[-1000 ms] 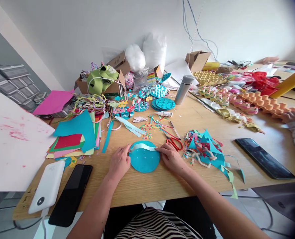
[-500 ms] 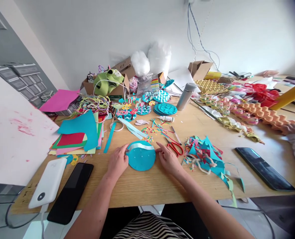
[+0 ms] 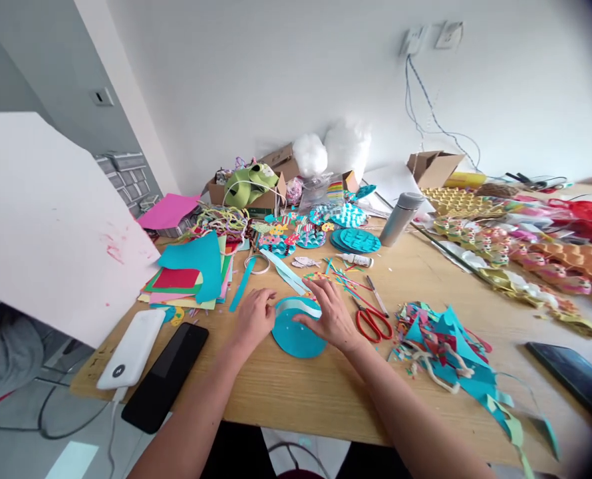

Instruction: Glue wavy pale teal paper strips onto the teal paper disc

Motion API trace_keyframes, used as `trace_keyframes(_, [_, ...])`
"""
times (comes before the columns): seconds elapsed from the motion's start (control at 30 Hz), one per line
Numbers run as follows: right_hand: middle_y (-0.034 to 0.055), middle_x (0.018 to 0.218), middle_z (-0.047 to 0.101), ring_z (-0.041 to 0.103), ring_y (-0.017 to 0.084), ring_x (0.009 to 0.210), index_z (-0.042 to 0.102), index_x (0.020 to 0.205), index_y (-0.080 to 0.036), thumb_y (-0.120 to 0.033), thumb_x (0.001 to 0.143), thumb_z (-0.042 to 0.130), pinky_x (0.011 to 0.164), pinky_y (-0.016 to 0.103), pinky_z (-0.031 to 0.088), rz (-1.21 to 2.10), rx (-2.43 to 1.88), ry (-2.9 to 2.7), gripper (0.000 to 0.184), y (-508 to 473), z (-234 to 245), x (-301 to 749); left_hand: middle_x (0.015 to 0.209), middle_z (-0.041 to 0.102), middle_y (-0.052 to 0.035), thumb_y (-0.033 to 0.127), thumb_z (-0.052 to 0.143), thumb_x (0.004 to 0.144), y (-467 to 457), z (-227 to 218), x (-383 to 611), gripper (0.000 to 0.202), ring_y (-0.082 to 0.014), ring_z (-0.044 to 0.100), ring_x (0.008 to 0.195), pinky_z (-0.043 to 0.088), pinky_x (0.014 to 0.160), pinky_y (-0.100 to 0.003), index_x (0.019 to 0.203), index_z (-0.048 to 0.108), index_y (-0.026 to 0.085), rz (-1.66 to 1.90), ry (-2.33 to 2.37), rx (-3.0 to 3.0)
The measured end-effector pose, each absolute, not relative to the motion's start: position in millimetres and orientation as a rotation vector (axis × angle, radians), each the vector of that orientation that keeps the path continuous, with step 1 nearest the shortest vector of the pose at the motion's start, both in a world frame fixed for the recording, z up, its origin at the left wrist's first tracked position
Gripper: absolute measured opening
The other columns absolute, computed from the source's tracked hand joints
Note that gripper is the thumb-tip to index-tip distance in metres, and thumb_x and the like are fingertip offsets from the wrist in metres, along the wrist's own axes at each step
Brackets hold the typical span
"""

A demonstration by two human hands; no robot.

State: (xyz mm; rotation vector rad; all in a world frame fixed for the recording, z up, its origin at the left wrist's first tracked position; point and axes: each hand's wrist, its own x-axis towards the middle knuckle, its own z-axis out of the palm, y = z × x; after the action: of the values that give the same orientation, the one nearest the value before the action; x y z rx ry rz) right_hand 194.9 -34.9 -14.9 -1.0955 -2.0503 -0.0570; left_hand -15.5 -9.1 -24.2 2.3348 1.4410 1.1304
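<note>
A teal paper disc (image 3: 296,338) lies flat on the wooden table (image 3: 326,392) in front of me, with a pale wavy strip (image 3: 296,305) across its far edge. My left hand (image 3: 254,318) rests at the disc's left rim, fingers curled onto the strip's end. My right hand (image 3: 328,314) lies over the disc's right part, fingers stretched flat and pressing on the strip. Red-handled scissors (image 3: 368,319) lie just right of my right hand.
A black phone (image 3: 166,374) and a white power bank (image 3: 132,348) lie at the left front. A stack of coloured paper (image 3: 191,273) sits behind them and a heap of paper scraps (image 3: 450,352) at the right. A steel bottle (image 3: 400,219), a glue bottle (image 3: 353,260) and finished teal discs (image 3: 358,240) stand farther back.
My right hand has moved from the disc's right edge onto the disc and strip. The view has swung up and to the left, so everything sits further right in the picture.
</note>
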Motion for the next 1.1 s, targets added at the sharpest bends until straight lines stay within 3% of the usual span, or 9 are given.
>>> trace_keyframes(0.23, [0.0152,0.122,0.053,0.047,0.030,0.110,0.034,0.142,-0.019,-0.032,0.082,0.062,0.094,0.050,0.039,-0.045,-1.155,-2.175,0.067,-36,-29,198,0.090,0.066,-0.0062,0.006,0.043,0.077,0,-20,-6,0.025,-0.0202,0.062,0.089,0.052,0.080,-0.036,0.095,0.056,0.019,1.549,1.287,2.306])
trace_keyframes(0.3, [0.0144,0.122,0.053,0.045,0.030,0.111,0.033,0.144,-0.019,-0.025,0.081,0.060,0.096,0.048,0.037,-0.047,-1.153,-2.176,0.069,-37,-30,196,0.097,0.065,-0.0082,0.010,0.044,0.080,-3,-25,-8,0.022,-0.0215,0.061,0.095,0.050,0.086,-0.038,0.097,0.055,0.018,1.534,1.190,2.367])
trace_keyframes(0.4, [0.0141,0.123,0.053,0.045,0.030,0.110,0.031,0.145,-0.020,-0.017,0.077,0.056,0.095,0.048,0.037,-0.068,-1.182,-2.169,0.072,-36,-32,194,0.091,0.065,-0.0064,0.013,0.042,0.082,-6,-25,-13,0.016,-0.0213,0.060,0.092,0.048,0.086,-0.038,0.087,0.055,0.020,1.462,1.094,2.400])
trace_keyframes(0.7, [0.0136,0.119,0.054,0.046,0.029,0.110,0.031,0.145,-0.020,-0.005,0.072,0.047,0.094,0.048,0.039,-0.071,-1.205,-2.158,0.076,-35,-38,195,0.095,0.063,-0.0060,0.021,0.052,0.081,-8,-20,-13,0.014,-0.0220,0.057,0.095,0.049,0.086,-0.040,0.086,0.065,0.021,1.218,0.901,2.524])
trace_keyframes(0.93, [0.0135,0.118,0.054,0.047,0.028,0.109,0.031,0.144,-0.020,-0.005,0.074,0.047,0.093,0.046,0.041,-0.056,-1.228,-2.150,0.073,-37,-34,198,0.095,0.069,-0.0038,0.022,0.063,0.083,-2,-30,-8,0.007,-0.0208,0.060,0.094,0.050,0.085,-0.038,0.089,0.065,0.023,1.214,0.943,2.489])
trace_keyframes(1.1, [0.0143,0.120,0.054,0.048,0.030,0.109,0.031,0.145,-0.022,-0.023,0.083,0.058,0.092,0.047,0.041,-0.035,-1.246,-2.161,0.067,-38,-33,198,0.090,0.070,-0.0026,0.018,0.063,0.082,0,-35,-5,0.009,-0.0197,0.061,0.091,0.052,0.079,-0.035,0.089,0.065,0.024,1.196,0.958,2.505])
